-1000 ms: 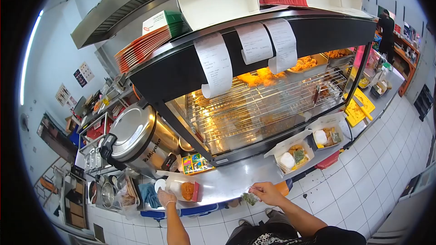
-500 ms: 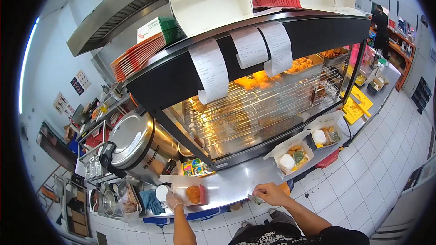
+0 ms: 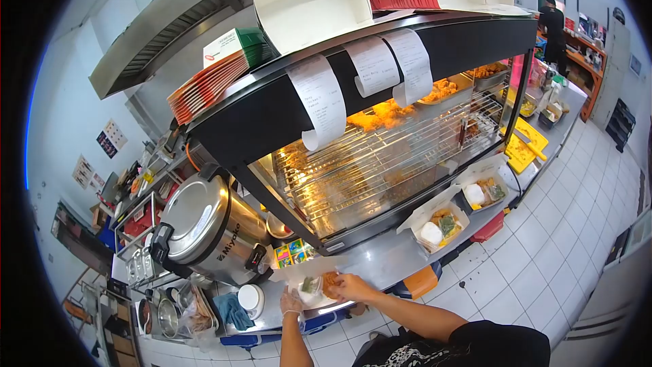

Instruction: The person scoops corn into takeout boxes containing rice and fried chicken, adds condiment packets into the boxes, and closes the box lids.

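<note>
An open paper food box (image 3: 305, 270) sits on the steel counter in front of me, its lid raised at the back. Inside lie a browned fried piece (image 3: 330, 285) at the right and white and green food (image 3: 310, 285) at the left, too small to make out fully. My left hand (image 3: 291, 302), in a clear glove, grips the box's left side. Bare fingers of my right hand (image 3: 354, 288) close on the right side, against the fried piece and hiding that edge. Left of the box stand a white lidded tub (image 3: 251, 298) and a blue cloth (image 3: 233, 309).
A glass warming cabinet (image 3: 367, 183) with racks of fried food fills the middle, receipts hanging from its top. A large steel rice cooker (image 3: 204, 224) stands left. Two filled open boxes (image 3: 435, 228) sit at right, beyond them a yellow tray (image 3: 523, 149). One person (image 3: 553, 34) stands far back.
My right hand has moved left to the box; the small packet it held is no longer in its fingers. The box and my left hand have shifted right, away from the tub.
</note>
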`<state>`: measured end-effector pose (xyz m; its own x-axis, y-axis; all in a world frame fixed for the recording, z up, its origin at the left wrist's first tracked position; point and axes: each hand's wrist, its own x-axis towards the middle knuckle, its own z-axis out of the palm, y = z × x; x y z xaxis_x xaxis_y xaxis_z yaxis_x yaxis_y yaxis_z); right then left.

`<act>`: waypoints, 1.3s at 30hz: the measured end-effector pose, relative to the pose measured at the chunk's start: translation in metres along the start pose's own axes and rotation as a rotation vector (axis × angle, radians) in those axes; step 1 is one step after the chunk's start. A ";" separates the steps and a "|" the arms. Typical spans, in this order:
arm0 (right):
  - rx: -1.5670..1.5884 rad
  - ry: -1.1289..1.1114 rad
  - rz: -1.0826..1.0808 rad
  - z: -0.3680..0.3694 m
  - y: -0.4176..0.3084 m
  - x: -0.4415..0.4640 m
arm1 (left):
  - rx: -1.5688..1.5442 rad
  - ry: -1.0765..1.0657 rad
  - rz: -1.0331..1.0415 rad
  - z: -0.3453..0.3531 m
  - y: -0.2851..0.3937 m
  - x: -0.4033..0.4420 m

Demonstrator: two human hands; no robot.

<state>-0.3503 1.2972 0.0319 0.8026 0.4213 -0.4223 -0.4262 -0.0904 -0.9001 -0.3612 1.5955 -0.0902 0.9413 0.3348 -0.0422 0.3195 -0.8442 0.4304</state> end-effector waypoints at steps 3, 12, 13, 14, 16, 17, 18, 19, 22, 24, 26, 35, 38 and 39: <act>-0.267 0.167 -0.183 -0.026 0.037 -0.004 | 0.045 -0.069 0.063 -0.019 0.015 -0.004; -0.441 0.624 -0.042 -0.009 0.061 0.036 | -0.030 -0.064 0.100 -0.008 0.029 0.006; -0.472 0.627 -0.056 -0.004 0.063 0.038 | -0.044 -0.057 0.141 -0.005 0.029 0.006; -0.505 0.626 -0.070 0.000 0.066 0.038 | -0.059 -0.048 0.178 -0.002 0.028 0.001; -0.550 0.605 -0.089 0.004 0.070 0.029 | 0.034 -0.038 0.169 0.002 0.030 -0.012; -0.560 0.572 -0.091 0.002 0.069 0.022 | 0.078 -0.028 0.165 0.003 0.034 -0.016; -0.571 0.539 -0.090 -0.002 0.070 0.014 | 0.071 0.006 0.149 0.004 0.038 -0.022; -0.586 0.504 -0.088 -0.007 0.072 0.007 | 0.062 0.038 0.131 0.004 0.045 -0.030; -0.563 0.456 -0.074 -0.025 0.078 -0.007 | -0.007 0.021 0.082 -0.008 0.079 -0.048; -0.553 0.493 -0.123 -0.037 0.086 -0.012 | -0.049 -0.029 0.199 -0.006 0.085 -0.052; -0.532 0.442 -0.069 -0.050 0.087 -0.020 | -0.039 0.005 0.180 0.002 0.098 -0.062; 0.066 0.444 -0.102 -0.104 0.113 -0.119 | -0.170 -0.162 0.321 -0.006 0.170 -0.127; 0.181 0.442 -0.084 -0.117 0.121 -0.147 | -0.247 -0.253 0.445 0.006 0.185 -0.140; 0.208 0.481 -0.066 -0.122 0.123 -0.155 | -0.258 -0.290 0.489 0.008 0.194 -0.143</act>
<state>-0.4764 1.1104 -0.0262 0.9106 -0.0458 -0.4107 -0.4027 0.1238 -0.9069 -0.4329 1.3805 -0.0078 0.9748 -0.2226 -0.0125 -0.1583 -0.7305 0.6644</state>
